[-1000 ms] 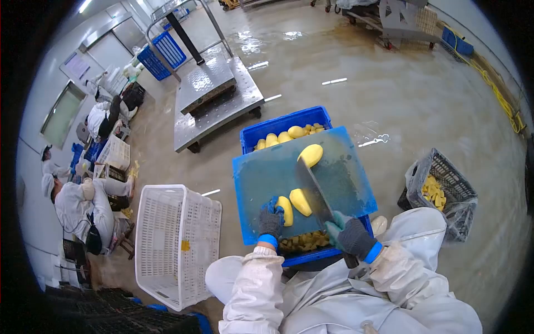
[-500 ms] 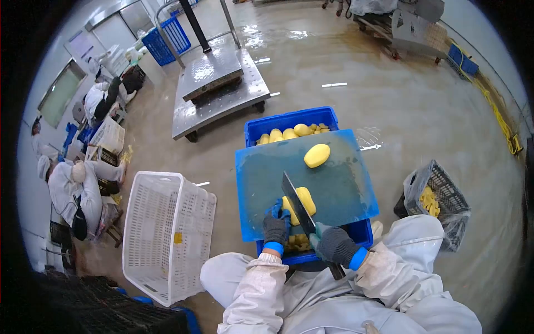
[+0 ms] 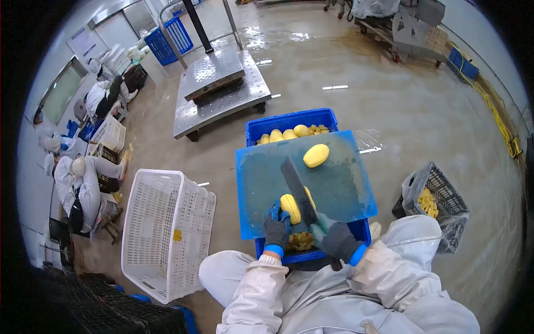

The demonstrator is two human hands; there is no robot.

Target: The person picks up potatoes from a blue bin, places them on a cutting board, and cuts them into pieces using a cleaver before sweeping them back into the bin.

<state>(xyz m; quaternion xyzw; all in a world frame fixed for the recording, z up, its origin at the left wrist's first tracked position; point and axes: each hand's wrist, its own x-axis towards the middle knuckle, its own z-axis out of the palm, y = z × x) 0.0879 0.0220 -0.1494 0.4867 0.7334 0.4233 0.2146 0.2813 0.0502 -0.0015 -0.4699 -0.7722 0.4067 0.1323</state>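
My right hand point(image 3: 336, 239), in a grey-green glove, is closed round the handle of a broad-bladed knife point(image 3: 297, 186). The blade slants up and left over a blue cutting board point(image 3: 267, 172). My left hand point(image 3: 276, 224), gloved in grey and blue, has its fingers curled against a yellow cut piece point(image 3: 290, 209), which looks like peeled potato. Another yellow piece point(image 3: 309, 196) lies right of it, mostly hidden behind the blade. Farther up the board sits a whole peeled yellow potato-like oval point(image 3: 316, 156).
Blue bins point(image 3: 292, 115) under the board hold yellow ovals and smaller chunks. On the left stands a white basket point(image 3: 167, 234); on the right, a lined black crate point(image 3: 445, 192) holds yellow scraps. A metal platform cart point(image 3: 222, 106) stands ahead. Several people in white sit at far left.
The knife has come away from the left piece and shifted right, its broad side showing more. The two pieces now lie apart under it. My left hand has barely moved.
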